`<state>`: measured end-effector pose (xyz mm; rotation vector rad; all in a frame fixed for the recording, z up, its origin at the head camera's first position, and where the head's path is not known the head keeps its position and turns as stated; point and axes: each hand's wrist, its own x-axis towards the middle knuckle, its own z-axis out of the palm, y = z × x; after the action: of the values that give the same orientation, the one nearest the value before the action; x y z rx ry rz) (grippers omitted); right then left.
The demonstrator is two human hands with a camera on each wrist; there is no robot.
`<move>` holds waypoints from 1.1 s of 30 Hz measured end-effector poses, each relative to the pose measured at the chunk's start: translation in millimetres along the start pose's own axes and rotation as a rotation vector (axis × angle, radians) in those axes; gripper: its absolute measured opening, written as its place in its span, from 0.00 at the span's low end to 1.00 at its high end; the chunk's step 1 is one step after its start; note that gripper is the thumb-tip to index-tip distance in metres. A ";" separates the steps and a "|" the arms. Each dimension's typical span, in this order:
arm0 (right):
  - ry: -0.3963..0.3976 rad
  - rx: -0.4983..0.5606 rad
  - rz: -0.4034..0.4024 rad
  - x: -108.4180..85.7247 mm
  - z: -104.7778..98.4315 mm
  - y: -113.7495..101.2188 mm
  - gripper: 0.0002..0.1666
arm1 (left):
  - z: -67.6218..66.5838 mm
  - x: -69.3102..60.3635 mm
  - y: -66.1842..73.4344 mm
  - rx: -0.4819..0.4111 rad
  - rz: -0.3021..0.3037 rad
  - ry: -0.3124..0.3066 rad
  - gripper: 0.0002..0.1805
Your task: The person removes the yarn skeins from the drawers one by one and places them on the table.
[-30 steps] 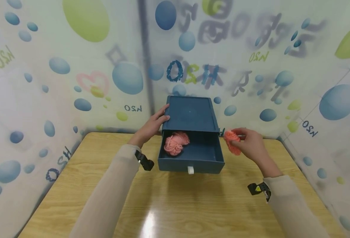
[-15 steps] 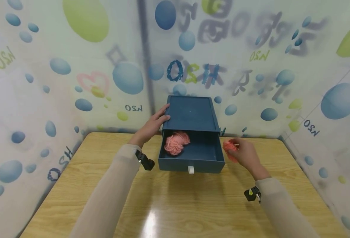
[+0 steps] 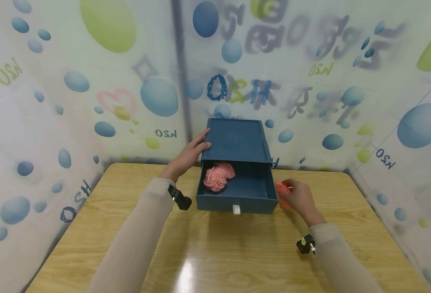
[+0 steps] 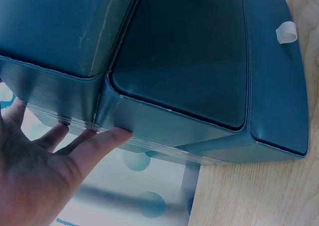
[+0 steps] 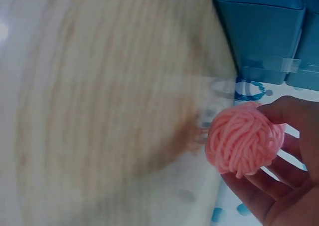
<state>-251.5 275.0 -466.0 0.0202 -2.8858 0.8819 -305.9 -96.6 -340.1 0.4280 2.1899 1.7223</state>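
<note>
A blue box [image 3: 235, 140] stands at the back of the table with its front drawer [image 3: 237, 204] pulled out. In the drawer's left part lies a pink yarn ball [image 3: 218, 177]. My left hand [image 3: 187, 158] rests against the box's left side, and in the left wrist view the left hand's [image 4: 55, 161] fingertips touch the side wall. Right of the drawer, my right hand [image 3: 302, 200] holds a coral yarn ball [image 3: 283, 194]. The right wrist view shows this yarn ball [image 5: 245, 139] between the thumb and fingers of the right hand [image 5: 284, 171].
A white pull tab [image 3: 236, 209] sticks out from the drawer front. The wooden table [image 3: 215, 252] extends toward me and to both sides. Behind it and on both sides are walls [image 3: 123, 77] with printed blue and green spots.
My right hand has moved down and slightly left with the coral yarn ball, lower beside the drawer. The left hand stays against the box, and the pink ball has not moved in the drawer.
</note>
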 end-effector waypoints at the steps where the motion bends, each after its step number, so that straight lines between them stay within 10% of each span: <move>1: -0.004 -0.001 0.006 -0.4 1.1 0.5 0.21 | -0.3 1.3 -1.8 -0.001 0.000 0.000 0.35; 20: -0.070 -0.061 0.055 -3.6 4.1 0.9 0.27 | -4.9 19.2 -29.0 0.004 0.028 0.021 0.33; 33: 0.007 -0.021 -0.107 -27.8 -48.0 -46.2 0.30 | -4.3 16.9 -26.0 0.015 0.024 0.008 0.33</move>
<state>-216.1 262.7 -404.2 0.1668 -2.8563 0.8308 -323.8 -99.1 -365.6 0.4538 2.2127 1.7239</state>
